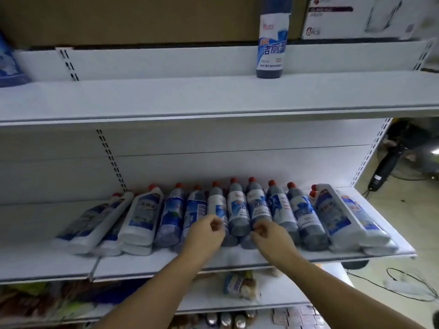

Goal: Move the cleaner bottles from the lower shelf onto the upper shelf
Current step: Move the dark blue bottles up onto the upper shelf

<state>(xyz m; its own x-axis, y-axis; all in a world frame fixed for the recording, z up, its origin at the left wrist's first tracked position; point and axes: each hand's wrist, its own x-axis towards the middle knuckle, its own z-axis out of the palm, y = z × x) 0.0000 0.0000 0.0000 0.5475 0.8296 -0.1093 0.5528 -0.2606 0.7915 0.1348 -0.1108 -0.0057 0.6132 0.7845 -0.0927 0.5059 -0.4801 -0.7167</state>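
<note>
A long row of cleaner bottles lies flat on the lower shelf. Their long sides run from front to back. Their red caps point at the white back wall and their bottoms point at the person. Most are dark with blue and white labels, and some white ones lie at both ends of the row. One more dark bottle stands up straight on the upper shelf, near the right, with its top out of view. The left hand and the right hand reach in side by side at the middle of the row. Both have their fingers curled in, right at the bottom ends of the bottles, and I cannot tell if they hold any. A big brown box and a white box sit higher up. Black cables lie on the floor at the right. A small packet lies on a shelf below.
</note>
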